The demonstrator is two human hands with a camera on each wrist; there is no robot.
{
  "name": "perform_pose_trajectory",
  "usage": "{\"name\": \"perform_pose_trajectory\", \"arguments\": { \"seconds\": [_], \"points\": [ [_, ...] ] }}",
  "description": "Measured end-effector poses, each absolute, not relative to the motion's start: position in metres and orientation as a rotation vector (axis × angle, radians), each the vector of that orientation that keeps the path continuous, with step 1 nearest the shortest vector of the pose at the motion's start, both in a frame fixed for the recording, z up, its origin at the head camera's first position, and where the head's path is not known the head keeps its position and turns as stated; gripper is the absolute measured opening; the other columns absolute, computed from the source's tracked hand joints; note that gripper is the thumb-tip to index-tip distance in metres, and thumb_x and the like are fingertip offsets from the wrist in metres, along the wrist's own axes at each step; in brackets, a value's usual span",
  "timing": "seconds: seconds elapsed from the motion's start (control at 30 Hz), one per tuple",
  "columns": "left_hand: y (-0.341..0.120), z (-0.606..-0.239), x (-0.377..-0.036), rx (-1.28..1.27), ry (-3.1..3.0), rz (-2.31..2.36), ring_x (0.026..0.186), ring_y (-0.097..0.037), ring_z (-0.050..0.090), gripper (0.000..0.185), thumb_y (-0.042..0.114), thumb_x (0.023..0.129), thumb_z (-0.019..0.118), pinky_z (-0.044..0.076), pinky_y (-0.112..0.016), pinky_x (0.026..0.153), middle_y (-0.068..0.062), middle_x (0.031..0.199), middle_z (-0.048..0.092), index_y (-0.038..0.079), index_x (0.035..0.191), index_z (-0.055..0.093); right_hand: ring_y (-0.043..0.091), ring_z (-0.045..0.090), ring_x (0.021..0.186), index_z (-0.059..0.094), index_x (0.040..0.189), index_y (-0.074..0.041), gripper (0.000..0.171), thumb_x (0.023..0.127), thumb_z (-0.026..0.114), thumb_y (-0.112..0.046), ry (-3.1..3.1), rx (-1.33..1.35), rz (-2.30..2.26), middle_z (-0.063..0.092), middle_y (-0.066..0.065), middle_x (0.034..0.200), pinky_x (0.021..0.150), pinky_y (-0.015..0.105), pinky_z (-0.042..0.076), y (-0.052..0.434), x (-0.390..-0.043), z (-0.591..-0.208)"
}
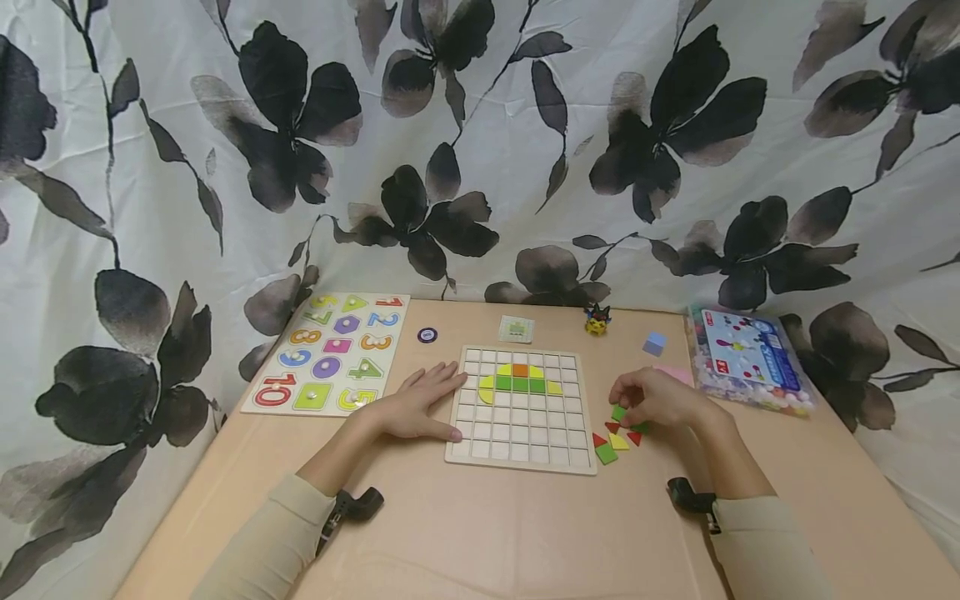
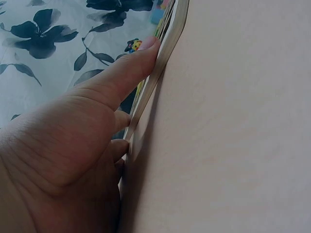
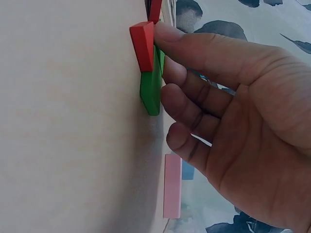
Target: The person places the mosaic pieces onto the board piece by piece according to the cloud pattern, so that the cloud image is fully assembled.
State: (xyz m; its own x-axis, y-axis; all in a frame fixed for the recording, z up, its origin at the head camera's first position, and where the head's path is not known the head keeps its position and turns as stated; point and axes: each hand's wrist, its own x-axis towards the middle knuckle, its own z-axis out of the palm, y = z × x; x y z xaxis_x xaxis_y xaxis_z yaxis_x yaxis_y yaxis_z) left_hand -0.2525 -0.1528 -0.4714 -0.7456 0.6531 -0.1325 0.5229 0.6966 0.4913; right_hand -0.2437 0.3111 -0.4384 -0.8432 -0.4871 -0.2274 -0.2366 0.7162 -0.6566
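Note:
My left hand (image 1: pixel 420 406) lies with fingers spread on the left edge of a white grid board (image 1: pixel 517 433), its thumb (image 2: pixel 146 51) along the rim. On the board, orange, green (image 1: pixel 521 384) and yellow pieces form a dome-like pattern. To the right of the board, my right hand (image 1: pixel 656 400) curls over a small pile, thumb and forefinger pinching a green block (image 1: pixel 618 413). Around its fingertips lie a red triangle (image 3: pixel 142 46), another green block (image 3: pixel 151 92), a yellow piece (image 1: pixel 618 442) and a green square (image 1: pixel 606 454).
A number-and-shape puzzle (image 1: pixel 326 354) lies at left. Behind the board are a round dark token (image 1: pixel 427 335), a pattern card (image 1: pixel 517 329) and a small yellow-black figure (image 1: pixel 597 320). At right are a blue cube (image 1: pixel 654 343), a pink block (image 3: pixel 172 187) and a clear package (image 1: pixel 750 358).

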Motion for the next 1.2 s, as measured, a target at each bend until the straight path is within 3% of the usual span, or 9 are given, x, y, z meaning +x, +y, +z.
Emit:
{"name": "perform_pose_trajectory", "arguments": {
  "seconds": [0.43,0.67,1.03,1.2],
  "points": [
    [-0.152,-0.468,-0.25,0.932,2.612,0.63,0.164,-0.031,0.0,0.107,0.069,0.087,0.071,-0.003,-0.055,0.132,-0.007,0.177,0.003,0.02,0.168,0.021,0.021,0.057,0.084,0.071,0.099,-0.009,0.019,0.085,0.084,-0.006,2.547,-0.555,-0.916,0.065,0.004,0.088,0.07,0.025,0.053,0.312,-0.245,-0.44],
    [-0.152,-0.469,-0.25,0.926,2.615,0.624,0.164,-0.031,0.0,0.107,0.069,0.087,0.071,-0.003,-0.054,0.132,-0.007,0.177,0.003,0.021,0.168,0.021,0.022,0.06,0.085,0.073,0.1,-0.011,0.009,0.092,0.077,-0.008,2.642,-0.501,-0.994,0.068,0.003,0.09,0.072,0.025,0.055,0.309,-0.245,-0.44],
    [-0.152,-0.469,-0.25,0.932,2.615,0.641,0.164,-0.03,0.0,0.106,0.067,0.087,0.072,-0.003,-0.055,0.132,-0.006,0.177,0.004,0.021,0.168,0.022,0.024,0.059,0.095,0.075,0.123,-0.011,0.029,0.093,0.075,-0.007,2.768,-0.452,-1.101,0.071,0.004,0.105,0.08,0.025,0.055,0.284,-0.241,-0.434],
    [-0.153,-0.47,-0.251,0.937,2.617,0.631,0.164,-0.03,0.0,0.107,0.069,0.087,0.071,-0.003,-0.055,0.132,-0.006,0.177,0.004,0.021,0.168,0.021,0.023,0.062,0.095,0.074,0.124,-0.013,0.032,0.092,0.078,-0.01,2.78,-0.471,-1.14,0.072,0.002,0.106,0.083,0.021,0.056,0.27,-0.24,-0.433]
  ]
}}
